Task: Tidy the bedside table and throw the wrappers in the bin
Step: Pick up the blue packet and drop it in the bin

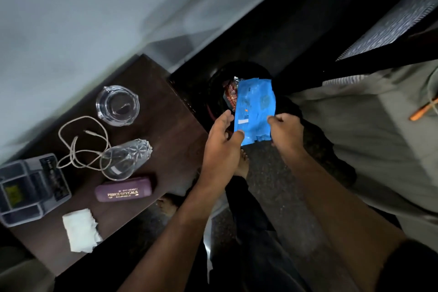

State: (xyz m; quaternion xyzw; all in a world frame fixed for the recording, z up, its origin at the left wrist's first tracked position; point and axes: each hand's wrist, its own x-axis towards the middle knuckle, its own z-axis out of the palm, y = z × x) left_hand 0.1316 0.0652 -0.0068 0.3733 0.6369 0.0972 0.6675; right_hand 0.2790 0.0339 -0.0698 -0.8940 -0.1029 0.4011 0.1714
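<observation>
A blue wrapper (255,109) hangs over the dark bin (214,92), which stands on the floor between the bedside table (166,125) and the bed. My left hand (224,140) pinches its lower left edge and my right hand (285,129) grips its lower right edge. A red-orange wrapper (231,95) lies inside the bin, partly hidden by the blue one. On the dark wooden table lie a glass ashtray (117,105), a tipped-over glass tumbler (125,160), a loose white cable (83,142), a purple spectacle case (123,189) and a crumpled white tissue (80,230).
A grey organiser tray (28,189) sits at the table's left end. The bed (379,137) with a grey-green sheet runs along the right, with an orange stick-like object (423,110) on it. My bare feet (241,163) stand on dark speckled floor. A pale wall is behind the table.
</observation>
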